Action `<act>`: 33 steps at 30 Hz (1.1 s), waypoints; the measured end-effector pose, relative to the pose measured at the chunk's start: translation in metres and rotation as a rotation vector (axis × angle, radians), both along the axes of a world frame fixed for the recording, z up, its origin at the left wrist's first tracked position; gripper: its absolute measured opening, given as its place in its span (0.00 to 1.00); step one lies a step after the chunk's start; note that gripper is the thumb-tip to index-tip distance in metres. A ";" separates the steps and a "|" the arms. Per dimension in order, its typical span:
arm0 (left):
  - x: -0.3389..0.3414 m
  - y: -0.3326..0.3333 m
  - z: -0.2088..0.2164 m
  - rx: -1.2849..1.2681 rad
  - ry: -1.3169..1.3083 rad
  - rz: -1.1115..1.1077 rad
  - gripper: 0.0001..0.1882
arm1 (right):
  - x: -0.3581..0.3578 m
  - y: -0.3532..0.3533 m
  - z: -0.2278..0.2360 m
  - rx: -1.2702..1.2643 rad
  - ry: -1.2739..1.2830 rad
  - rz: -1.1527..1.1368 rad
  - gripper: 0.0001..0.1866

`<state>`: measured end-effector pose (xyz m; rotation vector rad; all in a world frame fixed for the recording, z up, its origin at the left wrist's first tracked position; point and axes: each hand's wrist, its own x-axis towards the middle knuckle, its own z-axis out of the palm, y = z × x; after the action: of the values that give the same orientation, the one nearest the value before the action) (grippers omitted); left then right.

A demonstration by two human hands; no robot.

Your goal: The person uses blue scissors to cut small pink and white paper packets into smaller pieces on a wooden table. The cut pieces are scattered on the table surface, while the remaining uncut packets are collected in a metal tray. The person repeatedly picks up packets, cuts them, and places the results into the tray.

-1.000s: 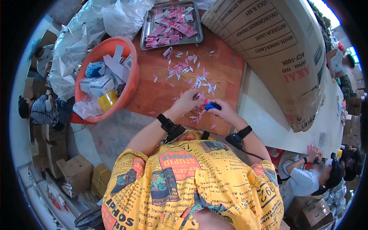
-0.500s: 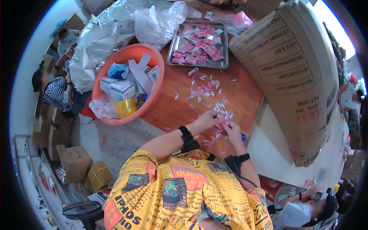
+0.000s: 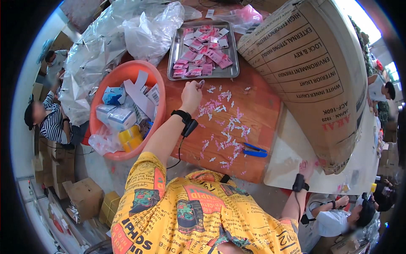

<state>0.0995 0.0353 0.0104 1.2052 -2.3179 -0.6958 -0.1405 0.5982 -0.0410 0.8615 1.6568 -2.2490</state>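
Left hand (image 3: pixel 191 95) stretched to metal tray (image 3: pixel 175 55) rim, fingers pinching small pink piece over tabletop (image 3: pixel 253 114). Right hand (image 3: pixel 305 168) flat on white board, fingers released. Blue scissors (image 3: pixel 255 150) lie nearby.

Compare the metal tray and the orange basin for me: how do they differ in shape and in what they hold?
The metal tray is flat, rectangular and shiny; the orange basin is round, deep and plastic. The tray holds small pink and white packets; the basin holds blue-and-white boxes, a yellow tape roll and paper strips. The left hand reaches just short of the tray, beside the basin. Both rest on the wooden table.
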 end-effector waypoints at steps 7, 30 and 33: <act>-0.020 -0.021 -0.009 -0.312 -0.289 -0.276 0.12 | 0.104 -0.168 0.045 1.000 1.067 1.163 0.12; -0.059 -0.101 0.022 0.448 0.288 -0.190 0.23 | 0.093 -0.326 0.121 1.117 0.947 2.065 0.27; -0.079 -0.119 0.035 0.933 0.507 -0.008 0.26 | 0.106 -0.268 0.098 1.299 0.886 2.089 0.36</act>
<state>0.0209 -0.0832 0.0458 1.1431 -1.5666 -1.9485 -0.0340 0.3300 0.0569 -1.4816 2.0647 0.1572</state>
